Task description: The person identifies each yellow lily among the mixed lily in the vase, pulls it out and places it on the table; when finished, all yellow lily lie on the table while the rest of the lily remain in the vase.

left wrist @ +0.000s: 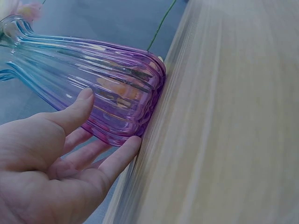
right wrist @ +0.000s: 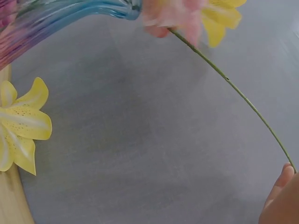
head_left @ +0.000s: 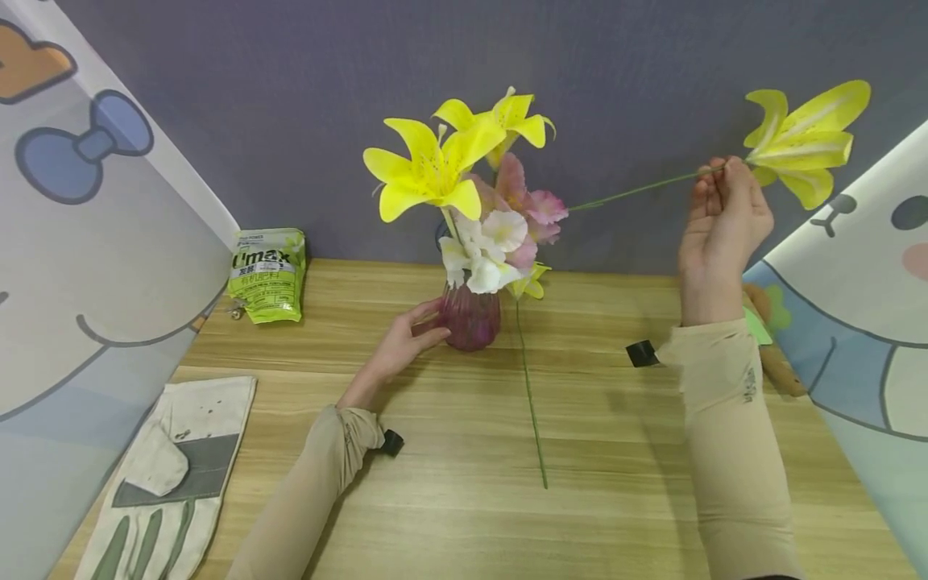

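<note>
From here I see the left hand (head_left: 397,345) cupping the ribbed, glassy purple-blue vase (head_left: 474,318); farther up and right, the right hand (head_left: 725,229) pinches the yellow, fabric-looking lily (head_left: 814,147) below its petals, the long green stem (head_left: 645,188) slanting down-left toward ruffled pink blossoms (head_left: 512,184) (contact unclear to me).

And there it is on the green fertilizer bag (head_left: 267,278): "Umax" in big dark letters, its first letter creased! Below it, Chinese characters, 有机肥料 among them; up top, a tiny line ending, it seems, in "POWER". Over on the right sleeve (head_left: 732,435), small dark lettering, too blurred to read!
</note>
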